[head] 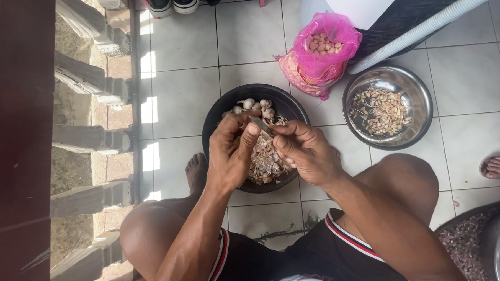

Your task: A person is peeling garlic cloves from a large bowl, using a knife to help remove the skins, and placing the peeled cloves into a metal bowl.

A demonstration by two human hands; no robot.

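Papery white garlic skins and whole bulbs filled the round black bowl (218,116) on the pale tiled floor (180,60); both hands met above its centre; the left hand (231,149) was curled shut around a garlic clove (259,125), while the right hand (306,149) pinched at its tip, so peeling seemed under way; stripping the skin next would call for a fine fingertip pull. Room was tight: a steel bowl of peeled pieces (387,105) sat at three o'clock, a pink mesh bag of cloves (321,52) at one o'clock, and bare knees flanked at six.
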